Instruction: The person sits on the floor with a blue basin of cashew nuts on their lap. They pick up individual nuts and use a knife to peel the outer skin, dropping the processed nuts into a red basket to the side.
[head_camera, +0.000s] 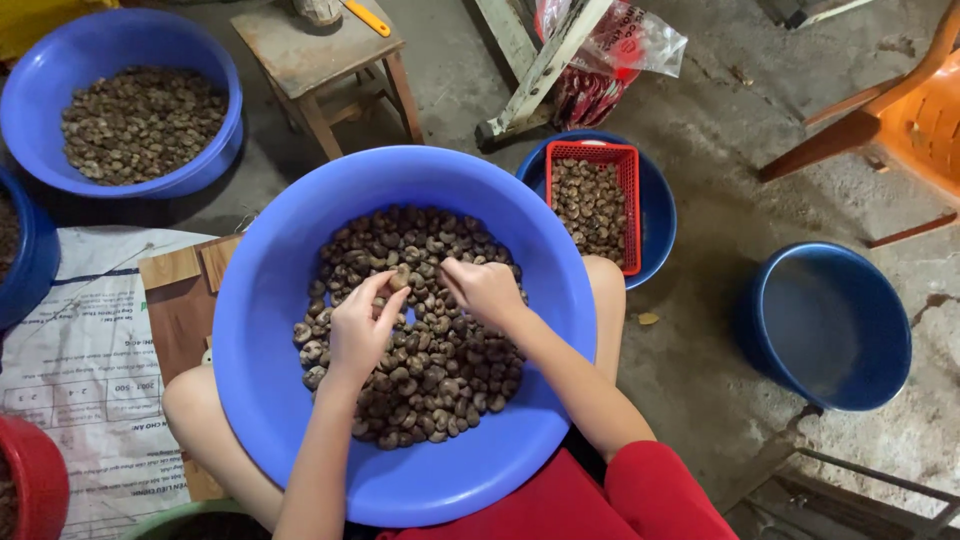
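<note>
A large blue basin (270, 300) rests on my lap, holding a heap of brown nuts (430, 370). Both hands are inside it, over the heap. My left hand (360, 325) pinches a single nut (399, 280) between thumb and fingertips. My right hand (487, 290) sits just to the right, fingers curled down onto the nuts; whether it grips one is hidden.
A second blue basin of nuts (140, 120) stands far left, beside a small wooden stool (315, 55). A red basket of nuts (592, 200) sits in a blue bowl (655, 215). An empty blue tub (830, 325) is at right, an orange chair (915, 115) beyond.
</note>
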